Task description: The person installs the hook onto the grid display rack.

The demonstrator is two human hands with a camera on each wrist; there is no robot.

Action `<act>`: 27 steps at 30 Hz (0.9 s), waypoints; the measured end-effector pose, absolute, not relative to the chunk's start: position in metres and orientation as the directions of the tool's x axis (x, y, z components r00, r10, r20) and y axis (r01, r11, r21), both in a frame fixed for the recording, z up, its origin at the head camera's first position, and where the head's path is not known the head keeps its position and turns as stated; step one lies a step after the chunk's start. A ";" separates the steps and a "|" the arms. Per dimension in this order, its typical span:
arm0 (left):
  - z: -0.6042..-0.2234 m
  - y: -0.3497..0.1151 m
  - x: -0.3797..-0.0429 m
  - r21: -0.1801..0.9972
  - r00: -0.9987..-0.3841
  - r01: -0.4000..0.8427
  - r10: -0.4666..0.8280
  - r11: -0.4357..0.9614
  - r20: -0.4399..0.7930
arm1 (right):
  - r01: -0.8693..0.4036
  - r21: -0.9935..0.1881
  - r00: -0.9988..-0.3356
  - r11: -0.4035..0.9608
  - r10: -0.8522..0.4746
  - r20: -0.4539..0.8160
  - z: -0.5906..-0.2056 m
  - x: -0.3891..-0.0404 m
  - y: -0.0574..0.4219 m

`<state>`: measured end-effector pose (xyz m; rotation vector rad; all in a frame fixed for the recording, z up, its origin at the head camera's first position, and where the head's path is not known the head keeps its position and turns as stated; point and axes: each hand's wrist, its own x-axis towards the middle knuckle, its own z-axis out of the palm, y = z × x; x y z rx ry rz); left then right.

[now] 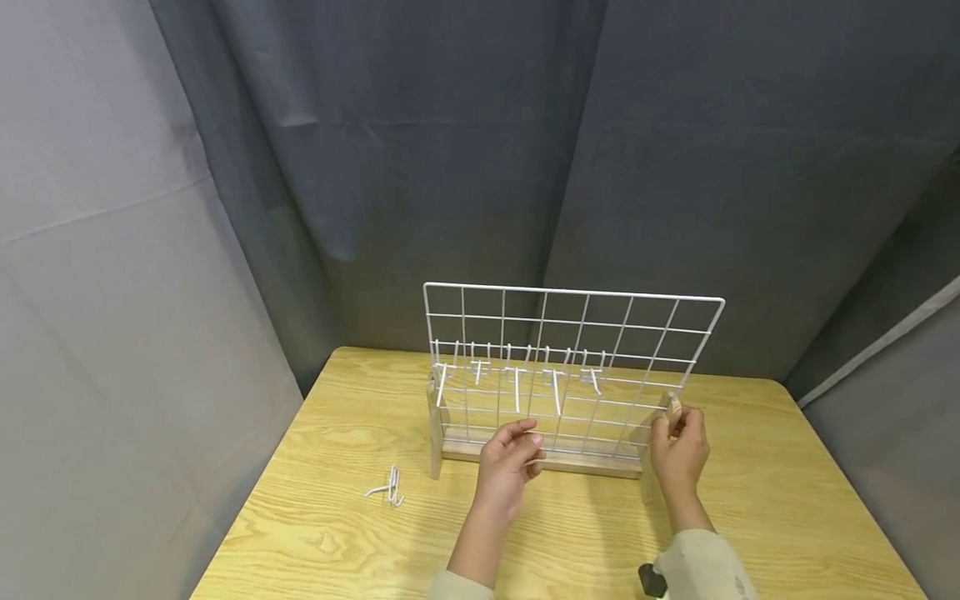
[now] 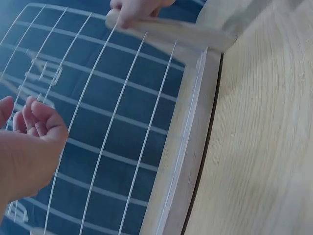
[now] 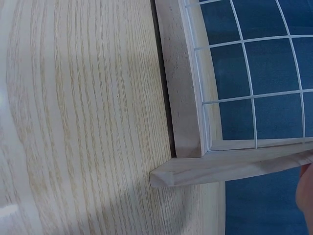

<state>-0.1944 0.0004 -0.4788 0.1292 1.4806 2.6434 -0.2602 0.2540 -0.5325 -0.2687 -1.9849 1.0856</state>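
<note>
A white wire grid panel [image 1: 637, 333] stands in a wooden base [image 1: 592, 463], with wooden side posts [image 1: 436, 433] at both ends. Several white wire hooks [image 1: 556, 392] hang in a row across the panel. My right hand [image 1: 681, 450] grips the top of the right wooden post [image 3: 210, 171]; only a bit of that hand shows in the right wrist view. In front of the panel, just below the middle hooks, is my left hand [image 1: 508, 467]. Its fingers [image 2: 41, 117] are loosely bent, with nothing visible held between them and the thumb.
One loose white hook [image 1: 392, 487] lies on the wood-grain table [image 1: 300, 517], left of the stand. Dark grey curtains [image 1: 450, 167] hang behind the table, and a lighter one [image 1: 97, 292] covers the left side. A black device [image 1: 651, 581] sits at the right wrist.
</note>
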 end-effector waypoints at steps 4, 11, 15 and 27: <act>-0.482 -0.016 -0.187 0.905 -0.993 0.018 0.097 -0.426 0.065 | -0.196 -0.771 -0.621 0.606 0.532 0.576 -0.533 -0.260 0.255; -0.488 -0.041 -0.179 0.967 -0.992 0.097 0.059 -0.238 0.114 | -0.183 -0.780 -0.626 0.598 0.541 0.561 -0.533 -0.260 0.255; -0.492 -0.051 -0.176 0.982 -0.992 0.115 0.029 -0.149 0.121 | -0.188 -0.782 -0.624 0.594 0.543 0.562 -0.532 -0.260 0.255; -0.510 -0.072 -0.168 0.953 -0.976 0.194 -0.050 0.232 0.211 | -0.200 -0.785 -0.604 0.587 0.556 0.570 -0.533 -0.260 0.253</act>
